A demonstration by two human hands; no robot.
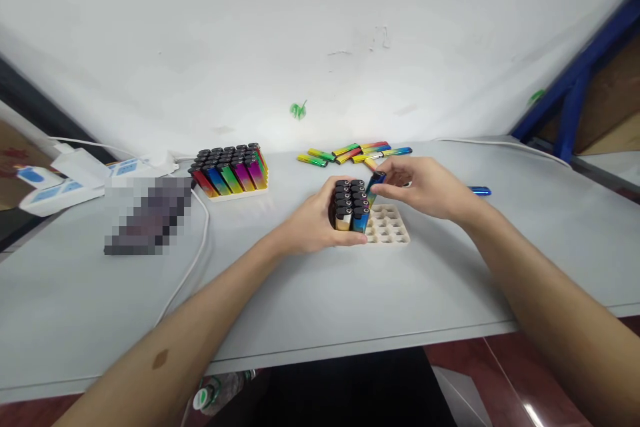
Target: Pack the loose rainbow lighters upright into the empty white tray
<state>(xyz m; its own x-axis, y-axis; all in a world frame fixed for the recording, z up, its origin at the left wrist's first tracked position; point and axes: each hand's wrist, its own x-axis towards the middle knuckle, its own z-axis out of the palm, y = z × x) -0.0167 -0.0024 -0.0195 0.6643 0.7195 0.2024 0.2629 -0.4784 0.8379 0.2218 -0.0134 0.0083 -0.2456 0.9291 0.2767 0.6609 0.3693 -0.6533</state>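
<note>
My left hand (pixel 320 217) wraps round the left side of several upright lighters (pixel 352 203), its thumb along their front. They stand in two rows at the left of a cream tray with square holes (pixel 389 225). The tray's right part shows bare holes. My right hand (pixel 417 185) pinches a blue lighter (pixel 375 181) between thumb and fingers, just right of the rows at the back. The lower end of that lighter is partly hidden, so I cannot tell whether it sits in a hole.
Loose colourful lighters (pixel 357 152) lie in a heap near the wall, and a blue one (pixel 480 191) lies at the right. A filled tray of lighters (pixel 230 170) stands at the left. Farther left are a power strip (pixel 65 190), a white cable (pixel 203 240) and a blurred-out dark object (pixel 150 217).
</note>
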